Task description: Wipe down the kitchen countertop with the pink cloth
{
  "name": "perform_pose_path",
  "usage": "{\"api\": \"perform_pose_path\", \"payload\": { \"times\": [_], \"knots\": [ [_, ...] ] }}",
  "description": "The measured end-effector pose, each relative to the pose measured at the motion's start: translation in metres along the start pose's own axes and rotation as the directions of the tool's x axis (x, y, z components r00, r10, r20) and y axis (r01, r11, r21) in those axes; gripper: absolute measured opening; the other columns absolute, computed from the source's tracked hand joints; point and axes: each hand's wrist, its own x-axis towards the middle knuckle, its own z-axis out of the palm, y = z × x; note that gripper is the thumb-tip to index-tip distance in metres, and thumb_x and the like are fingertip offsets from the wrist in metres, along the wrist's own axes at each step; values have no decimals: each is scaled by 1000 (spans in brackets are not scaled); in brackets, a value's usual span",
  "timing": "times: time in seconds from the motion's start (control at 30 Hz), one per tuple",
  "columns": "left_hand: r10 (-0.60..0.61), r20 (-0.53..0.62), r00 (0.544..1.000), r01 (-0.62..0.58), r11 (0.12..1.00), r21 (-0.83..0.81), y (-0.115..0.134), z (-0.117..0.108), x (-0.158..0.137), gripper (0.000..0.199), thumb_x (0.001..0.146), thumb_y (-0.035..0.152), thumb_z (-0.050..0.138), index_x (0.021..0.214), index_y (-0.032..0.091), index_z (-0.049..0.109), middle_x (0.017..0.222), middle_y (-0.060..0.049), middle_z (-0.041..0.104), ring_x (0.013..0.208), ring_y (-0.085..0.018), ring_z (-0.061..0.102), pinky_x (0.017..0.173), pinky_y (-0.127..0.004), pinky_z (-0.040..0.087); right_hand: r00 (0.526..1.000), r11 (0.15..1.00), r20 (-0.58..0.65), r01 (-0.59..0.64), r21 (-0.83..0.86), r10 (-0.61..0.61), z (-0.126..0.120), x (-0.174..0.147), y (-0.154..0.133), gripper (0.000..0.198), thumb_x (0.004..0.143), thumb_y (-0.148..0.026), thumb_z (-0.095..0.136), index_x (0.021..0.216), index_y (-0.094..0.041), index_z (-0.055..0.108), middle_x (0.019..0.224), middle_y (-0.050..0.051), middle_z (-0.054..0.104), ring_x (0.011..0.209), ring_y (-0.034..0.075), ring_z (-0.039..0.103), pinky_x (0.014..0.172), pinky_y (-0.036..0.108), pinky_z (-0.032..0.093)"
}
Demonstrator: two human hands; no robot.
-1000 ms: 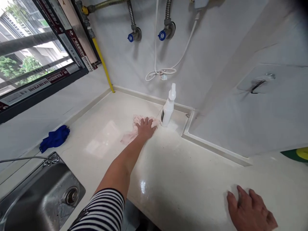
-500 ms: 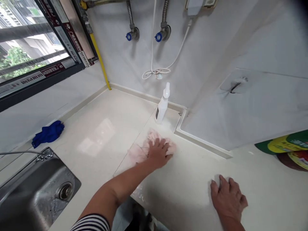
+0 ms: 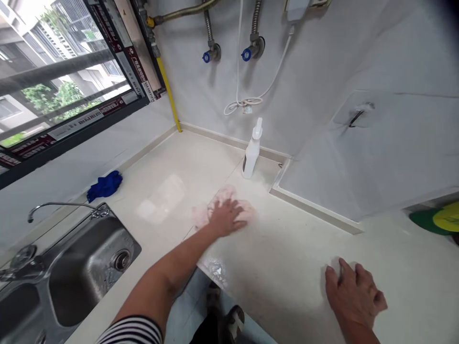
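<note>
My left hand (image 3: pixel 225 217) lies flat on a pale pink cloth (image 3: pixel 227 193), fingers spread, pressing it against the white countertop (image 3: pixel 279 267). The cloth is crumpled and shows beyond the fingers and to both sides. Just past it stands a white spray bottle (image 3: pixel 252 155), upright, which neither hand touches. Off to the right, my right hand (image 3: pixel 355 294) rests on the countertop with its fingers apart and nothing under them that I can see.
On the left is a steel sink (image 3: pixel 88 267) with a faucet (image 3: pixel 64 204). A blue cloth (image 3: pixel 105 186) lies behind it. A raised ledge (image 3: pixel 315 210) borders the wall. Green-and-yellow packaging (image 3: pixel 435 220) sits at far right. Wet shine (image 3: pixel 217 270) shows near the front edge.
My left hand and the pink cloth have slid left over the countertop, away from the spray bottle. My right hand stays about where it was. The view has turned left, showing more sink.
</note>
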Motion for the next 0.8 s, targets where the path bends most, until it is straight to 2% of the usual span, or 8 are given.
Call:
{"api": "perform_pose_path", "payload": {
  "times": [0.07, 0.13, 0.2, 0.27, 0.37, 0.47, 0.6, 0.8],
  "knots": [
    [-165, 4, 986, 165, 985, 49, -48, -16, -34, 51, 94, 58, 44, 138, 33, 50, 151, -7, 46, 140, -33, 36, 113, -64, 18, 1000, 1000, 8, -13, 6, 13, 0, 0, -1, 58, 95, -55, 30, 137, -21, 51, 153, 18, 35, 143, 34, 28, 112, 61, 21],
    [-322, -1, 947, 321, 942, 94, -83, -30, -72, 48, 95, 52, 43, 139, 32, 50, 152, -8, 46, 140, -33, 36, 113, -65, 19, 1000, 1000, 20, -21, 15, 21, 1, 0, -2, 58, 96, -55, 29, 138, -22, 50, 153, 18, 35, 144, 35, 26, 111, 62, 21],
    [-453, -17, 891, 451, 883, 130, -103, -39, -109, 48, 96, 48, 42, 140, 31, 50, 152, -9, 45, 140, -35, 35, 111, -66, 21, 999, 1000, 33, -20, 23, 19, 1, 1, -2, 57, 96, -55, 28, 138, -22, 49, 153, 19, 34, 144, 35, 25, 111, 63, 21],
    [-545, -35, 838, 543, 825, 156, -108, -43, -139, 48, 96, 46, 41, 140, 29, 49, 152, -11, 45, 139, -35, 36, 109, -66, 25, 999, 999, 43, -14, 30, 13, 1, 1, -1, 58, 97, -54, 26, 138, -22, 49, 153, 19, 34, 145, 35, 24, 111, 63, 20],
    [-617, -53, 785, 616, 767, 182, -96, -42, -165, 47, 96, 45, 40, 139, 27, 50, 147, -12, 48, 134, -34, 40, 104, -61, 33, 999, 999, 51, -7, 38, 5, 1, 1, -1, 59, 96, -54, 26, 138, -20, 49, 153, 20, 34, 145, 36, 23, 111, 63, 19],
    [-649, -62, 758, 646, 736, 202, -74, -38, -174, 46, 96, 46, 41, 135, 26, 53, 140, -13, 53, 126, -33, 46, 98, -55, 38, 998, 999, 56, -9, 42, 6, 1, 1, -1, 60, 96, -54, 25, 139, -19, 49, 153, 19, 33, 145, 36, 21, 111, 63, 18],
    [-652, -55, 756, 646, 730, 222, -38, -34, -178, 42, 95, 47, 44, 127, 24, 59, 126, -13, 59, 114, -32, 52, 91, -49, 41, 998, 999, 68, -9, 53, 5, 1, 1, -1, 60, 96, -54, 23, 139, -20, 48, 154, 19, 32, 146, 35, 19, 112, 63, 17],
    [-664, -66, 745, 658, 714, 241, 10, -24, -179, 41, 94, 48, 47, 123, 22, 61, 118, -14, 62, 111, -33, 53, 88, -48, 40, 998, 997, 66, 0, 74, -5, 3, 1, 1, 58, 96, -53, 26, 137, -19, 50, 153, 20, 33, 146, 35, 20, 111, 63, 17]
  ]
}}
